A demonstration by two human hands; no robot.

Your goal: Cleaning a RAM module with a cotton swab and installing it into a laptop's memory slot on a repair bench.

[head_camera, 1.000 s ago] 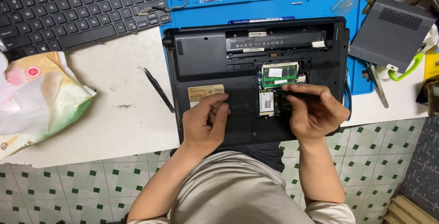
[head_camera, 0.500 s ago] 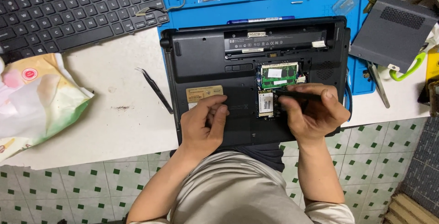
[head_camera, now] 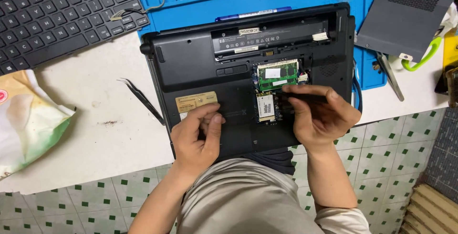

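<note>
A black laptop (head_camera: 200, 67) lies upside down on the table, its battery bay empty and a bottom hatch open. Inside the hatch sit a green memory module (head_camera: 276, 74) and a small white wireless card (head_camera: 265, 107). My right hand (head_camera: 320, 114) grips a thin black tool (head_camera: 305, 97) whose tip lies beside the wireless card. My left hand (head_camera: 198, 136) rests on the laptop's base below a tan sticker (head_camera: 195, 102), fingers curled; whether it pinches something small is not visible.
Black tweezers (head_camera: 143, 101) lie left of the laptop. A black keyboard (head_camera: 57, 16) sits at the back left on a blue work mat (head_camera: 191, 5) with loose screws. A crumpled wrapper (head_camera: 28, 119) lies at left, a grey cover panel (head_camera: 405, 14) at right.
The laptop has shifted slightly left on the table. My right hand with the black tool has stayed by the open hatch, and my left hand keeps its place on the base.
</note>
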